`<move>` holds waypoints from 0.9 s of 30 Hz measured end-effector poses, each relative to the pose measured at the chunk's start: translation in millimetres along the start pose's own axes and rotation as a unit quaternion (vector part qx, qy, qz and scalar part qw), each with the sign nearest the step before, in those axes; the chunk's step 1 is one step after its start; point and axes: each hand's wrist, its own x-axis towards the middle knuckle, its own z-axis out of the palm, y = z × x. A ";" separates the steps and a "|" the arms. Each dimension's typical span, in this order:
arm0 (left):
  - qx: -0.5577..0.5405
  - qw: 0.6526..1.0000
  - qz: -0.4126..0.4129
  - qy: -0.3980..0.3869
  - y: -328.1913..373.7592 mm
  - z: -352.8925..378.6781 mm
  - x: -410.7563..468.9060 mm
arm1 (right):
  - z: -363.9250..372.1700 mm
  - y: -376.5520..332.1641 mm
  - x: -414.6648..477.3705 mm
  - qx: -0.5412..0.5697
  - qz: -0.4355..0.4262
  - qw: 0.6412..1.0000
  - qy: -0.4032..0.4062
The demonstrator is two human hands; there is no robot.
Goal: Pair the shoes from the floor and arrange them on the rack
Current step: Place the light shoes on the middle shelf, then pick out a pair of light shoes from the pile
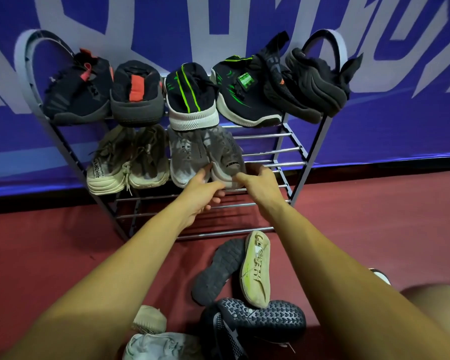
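Loose shoes (252, 326) on the floor in front of the rack (265, 137); on rack's middle shelf grey shoe (226, 154) lies toe-in, heel out, touching its mate (185, 157), left hand (203, 189) and right hand (259, 184) grips both clamped on that heel, equally near.

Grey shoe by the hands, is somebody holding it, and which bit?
Yes. Both hands hold the grey shoe by its heel end, the left hand on one side and the right hand on the other.
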 end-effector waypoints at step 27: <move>0.243 0.964 -0.058 -0.092 -125.7 47.4 -36.7 | -38.2 110.8 -59.2 -0.354 0.190 0.899 -0.175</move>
